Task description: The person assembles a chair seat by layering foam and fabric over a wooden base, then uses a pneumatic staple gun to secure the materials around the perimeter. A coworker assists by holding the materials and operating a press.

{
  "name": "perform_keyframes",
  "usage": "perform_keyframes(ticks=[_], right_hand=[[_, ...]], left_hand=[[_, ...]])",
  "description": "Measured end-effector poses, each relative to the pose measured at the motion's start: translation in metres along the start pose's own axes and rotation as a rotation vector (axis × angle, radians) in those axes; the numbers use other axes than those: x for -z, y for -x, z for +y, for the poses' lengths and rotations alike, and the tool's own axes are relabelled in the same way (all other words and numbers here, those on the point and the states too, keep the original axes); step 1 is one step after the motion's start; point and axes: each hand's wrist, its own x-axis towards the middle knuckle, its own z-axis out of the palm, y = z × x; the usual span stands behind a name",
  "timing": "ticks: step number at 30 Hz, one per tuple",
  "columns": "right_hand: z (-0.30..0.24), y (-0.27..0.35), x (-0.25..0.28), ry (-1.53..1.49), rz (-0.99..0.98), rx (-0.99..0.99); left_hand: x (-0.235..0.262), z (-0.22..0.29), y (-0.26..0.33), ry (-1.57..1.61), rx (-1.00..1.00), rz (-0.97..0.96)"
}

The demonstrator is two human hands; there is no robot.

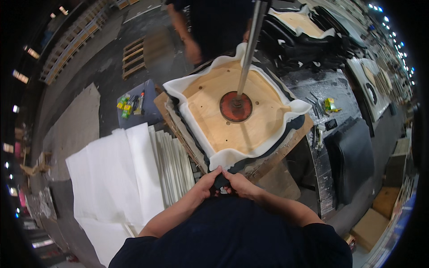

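A plywood panel point(208, 107) lies over white padding point(228, 158), whose edges curl up around it. Black cover material point(237, 165) shows beneath the padding. The red round plate point(230, 107) of a metal rod point(251, 51) rests on the middle of the plywood. At the nearest corner, my left hand point(208, 183) and my right hand point(242, 184) are closed side by side on the black cover, thumbs close together at the padding's corner. The lower fingers of both hands are partly hidden.
White foam sheets point(111, 165) are stacked at left. Tools and small yellow-green packets point(127, 107) lie on a side surface. Black sheets point(351, 156) and another yellow packet point(330, 105) are at right. Across from me stands another person, one hand point(193, 51) lowered.
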Motion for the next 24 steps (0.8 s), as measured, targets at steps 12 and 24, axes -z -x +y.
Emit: perform_keyframes(ticks=[12, 24], right_hand=[[-0.012, 0.032, -0.009, 0.382, 0.176, 0.264], [-0.041, 0.055, 0.147, 0.507, 0.111, 0.244]], left_hand=[[-0.014, -0.005, 0.017, -0.056, -0.289, 0.202], [-0.012, -0.02, 0.011, 0.17, -0.432, 0.171]])
